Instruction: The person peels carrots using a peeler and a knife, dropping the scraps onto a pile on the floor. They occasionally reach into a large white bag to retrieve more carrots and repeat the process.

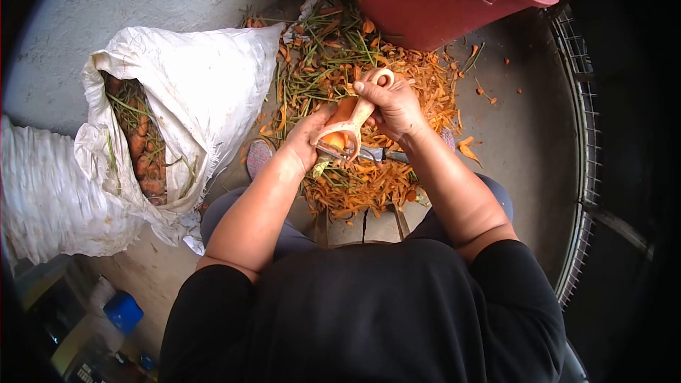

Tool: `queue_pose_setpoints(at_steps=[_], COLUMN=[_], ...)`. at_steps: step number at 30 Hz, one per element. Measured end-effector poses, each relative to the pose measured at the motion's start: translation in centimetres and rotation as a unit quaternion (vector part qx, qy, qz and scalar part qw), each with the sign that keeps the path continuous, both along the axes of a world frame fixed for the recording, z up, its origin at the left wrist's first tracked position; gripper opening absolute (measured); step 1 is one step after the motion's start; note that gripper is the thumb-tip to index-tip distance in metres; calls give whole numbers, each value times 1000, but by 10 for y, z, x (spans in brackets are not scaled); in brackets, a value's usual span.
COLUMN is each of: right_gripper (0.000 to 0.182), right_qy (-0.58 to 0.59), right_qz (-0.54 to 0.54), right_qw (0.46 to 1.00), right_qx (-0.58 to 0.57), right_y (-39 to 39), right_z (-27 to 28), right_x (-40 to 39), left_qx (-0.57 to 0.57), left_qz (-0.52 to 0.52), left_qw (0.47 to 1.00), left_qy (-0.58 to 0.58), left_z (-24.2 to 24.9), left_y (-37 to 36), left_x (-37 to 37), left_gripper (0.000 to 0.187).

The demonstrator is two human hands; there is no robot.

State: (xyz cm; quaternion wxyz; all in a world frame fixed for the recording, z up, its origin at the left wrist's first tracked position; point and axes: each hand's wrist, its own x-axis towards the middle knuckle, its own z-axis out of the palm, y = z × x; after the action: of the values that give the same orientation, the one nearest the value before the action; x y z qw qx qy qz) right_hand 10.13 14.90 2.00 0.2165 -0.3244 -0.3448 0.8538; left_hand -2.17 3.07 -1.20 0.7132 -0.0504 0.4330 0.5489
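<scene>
My left hand (306, 138) is closed around a carrot (343, 109), whose green stem end points down toward me. In my right hand (396, 105) is a pale Y-shaped peeler (362, 108), gripped by its handle with the ring end poking out above my thumb. The peeler's blade lies across the carrot near its stem end; whether it touches cannot be made out. Behind the carrot, a knife (371, 153) shows in part, low among the peelings. Orange carrot peelings (369, 188) are heaped beneath both hands.
At left, an open white sack (234, 64) holds unpeeled carrots (142, 145). A red bin (418, 0) stands at the far side, beside green stalks (312, 71) and scraps. Wire mesh (589, 135) borders the right. A blue object (123, 312) is at lower left.
</scene>
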Motion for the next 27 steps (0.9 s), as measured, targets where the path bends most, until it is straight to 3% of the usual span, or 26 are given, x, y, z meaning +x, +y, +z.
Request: queue_pose_setpoints(at_steps=[2, 3, 4, 7, 11, 13, 15, 16, 17, 19, 23, 24, 25, 27], right_gripper=[16, 17, 17, 17, 16, 17, 16, 16, 14, 14, 14, 14, 14, 15], right_qy=[-23, -29, -74, -152, -36, 25, -50, -165, -122, -37, 0, 15, 29, -21], right_qz=[-17, -85, -153, -275, -214, -139, -206, -264, -284, -257, -118, -87, -55, -142], right_qw=[999, 996, 985, 949, 976, 990, 977, 948, 951, 966, 991, 995, 997, 989], right_qx=[-13, -18, 9, 21, -31, -13, -2, 63, 3, -8, -60, -47, -34, -38], right_y=[5, 16, 34, 63, 39, 35, 47, 57, 64, 60, 26, 25, 24, 38], right_z=[-13, -29, -38, -45, -19, -33, -38, -46, -52, -41, -11, -15, -20, -39], right_x=[-1, 2, 8, 28, 10, 9, 15, 18, 26, 26, 7, 7, 7, 13], left_qx=[40, 60, 40, 33, 9, 22, 31, 33, 35, 11, -33, 35, 33, 29], left_qz=[-55, -83, -103, -102, -102, -110, -119, -124, -131, -110, -64, -72, -78, -90], left_qw=[998, 995, 992, 994, 995, 994, 992, 991, 990, 993, 997, 996, 996, 995], left_qy=[9, 12, -57, -19, 1, 8, 23, 34, 45, 32, -13, -29, -8, 32], left_z=[3, 5, -15, 8, 2, 1, 6, 14, 19, 12, 12, 9, 7, 8], left_y=[-6, -9, -11, -7, -6, -7, -7, -7, -6, -6, -5, -5, -6, -5], left_x=[-2, -4, -8, -3, -7, -6, -5, -5, -5, -6, -3, -5, -5, -5], left_gripper=[42, 41, 42, 41, 39, 39, 39, 40, 40, 40, 40, 40, 39, 36])
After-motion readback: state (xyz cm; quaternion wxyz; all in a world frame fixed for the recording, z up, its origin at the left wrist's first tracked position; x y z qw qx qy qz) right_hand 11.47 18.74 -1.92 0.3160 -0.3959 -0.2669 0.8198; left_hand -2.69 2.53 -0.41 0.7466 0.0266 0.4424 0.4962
